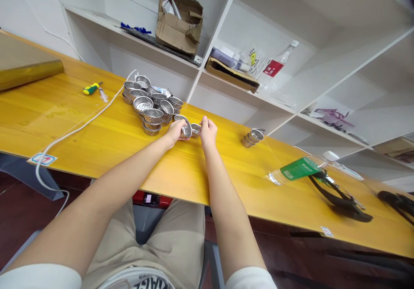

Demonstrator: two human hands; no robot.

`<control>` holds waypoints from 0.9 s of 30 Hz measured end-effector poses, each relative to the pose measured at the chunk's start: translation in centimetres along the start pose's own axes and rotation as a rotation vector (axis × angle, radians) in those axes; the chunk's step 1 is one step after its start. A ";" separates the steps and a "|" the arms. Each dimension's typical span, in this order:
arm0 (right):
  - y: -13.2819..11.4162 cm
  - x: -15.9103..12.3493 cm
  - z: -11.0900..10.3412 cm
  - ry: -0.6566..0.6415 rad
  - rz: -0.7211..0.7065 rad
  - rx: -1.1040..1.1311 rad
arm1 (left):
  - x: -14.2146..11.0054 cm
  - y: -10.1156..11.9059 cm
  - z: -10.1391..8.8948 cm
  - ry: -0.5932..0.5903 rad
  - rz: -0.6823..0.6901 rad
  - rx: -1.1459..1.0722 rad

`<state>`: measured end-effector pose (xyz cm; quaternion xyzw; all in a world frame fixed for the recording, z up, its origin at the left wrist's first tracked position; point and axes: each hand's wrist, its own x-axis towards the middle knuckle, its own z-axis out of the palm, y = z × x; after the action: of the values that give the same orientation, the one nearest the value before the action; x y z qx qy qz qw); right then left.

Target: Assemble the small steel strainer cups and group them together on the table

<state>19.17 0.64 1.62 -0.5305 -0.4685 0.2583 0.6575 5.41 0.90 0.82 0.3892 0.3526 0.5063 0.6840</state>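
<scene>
My left hand (176,132) grips a perforated metal sink strainer basket (188,127), tilted with its opening toward the right. Just right of it, my right hand (208,133) is closed, thumb and fingers pinched together; what they hold, if anything, is hidden. Between the two hands another strainer basket (196,129) stands on the table, partly covered. To the left of my left hand is a large cluster of stacked strainer baskets (153,117). A smaller stack of strainer baskets (252,138) stands apart, off to the right of my right hand.
A white cable (87,121) crosses the yellow table (106,146) on the left, near a green-yellow screwdriver (91,89). Rightward lie a green-labelled bottle (299,168) and a black strap-like object (343,202). White shelves (226,4) holding a cardboard box (179,23) rise behind.
</scene>
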 end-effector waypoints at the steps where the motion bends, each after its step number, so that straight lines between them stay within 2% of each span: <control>1: 0.1 0.0 -0.1 -0.007 -0.022 -0.040 | 0.0 0.0 0.0 0.006 0.004 0.004; 7: 0.8 0.2 -1.0 -0.022 -0.092 -0.208 | 0.0 -0.1 0.1 0.020 0.004 0.033; 10: 0.6 0.3 -1.1 -0.015 -0.098 -0.214 | 0.2 -0.2 0.1 0.021 0.009 0.028; 14: -0.4 -0.1 -0.7 -0.044 0.035 0.024 | 0.1 -0.2 0.0 -0.056 -0.006 -0.002; 17: -1.5 -0.4 -0.5 -0.105 0.204 0.267 | -0.4 0.1 -0.1 -0.219 -0.076 -0.057; 20: -2.2 -0.6 -0.7 -0.185 0.322 0.386 | -0.7 0.2 -0.4 -0.352 -0.118 -0.099; 22: -2.4 -0.7 -0.9 -0.196 0.348 0.411 | -0.7 0.1 -0.4 -0.363 -0.133 -0.090; 27: -1.9 -0.6 -1.0 -0.179 0.364 0.426 | -0.1 -0.3 -0.2 -0.295 -0.105 -0.024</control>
<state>19.55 -0.90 3.24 -0.4309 -0.3568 0.5105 0.6530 5.29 0.75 0.48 0.4322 0.2621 0.4114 0.7585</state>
